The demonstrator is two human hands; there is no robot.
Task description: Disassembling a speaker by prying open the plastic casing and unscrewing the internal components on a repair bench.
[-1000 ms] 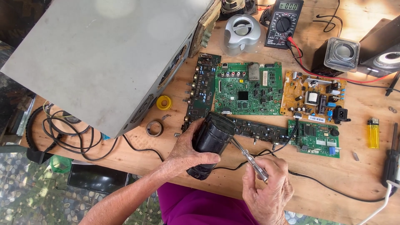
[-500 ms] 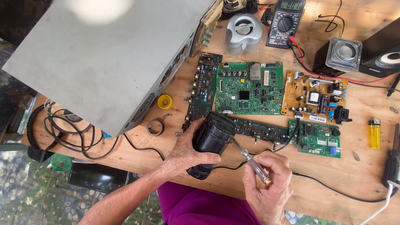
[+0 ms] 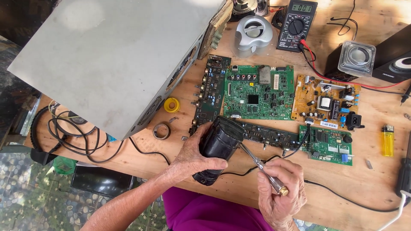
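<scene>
The left hand [image 3: 192, 159] is wrapped around a black cylindrical device [image 3: 217, 147], glossy and ribbed like hard plastic, fingers curled over its barrel and thumb across the front, holding it tilted just above the near edge of the wooden table [image 3: 342, 201]. The right hand [image 3: 280, 196] is closed in a fist around the clear handle of a thin metal screwdriver [image 3: 261, 164], whose shaft slants up so the tip meets the side of the black cylinder. A black cable runs out from under the cylinder. Just beyond lie five bare circuit boards: three green [image 3: 259, 92], one dark and narrow, one tan [image 3: 325, 102]. Further out are a yellow lighter [image 3: 388, 140], a black multimeter [image 3: 296, 25], a small yellow tape roll [image 3: 171, 105], and a large grey flat-sided cabinet [image 3: 111, 60].
</scene>
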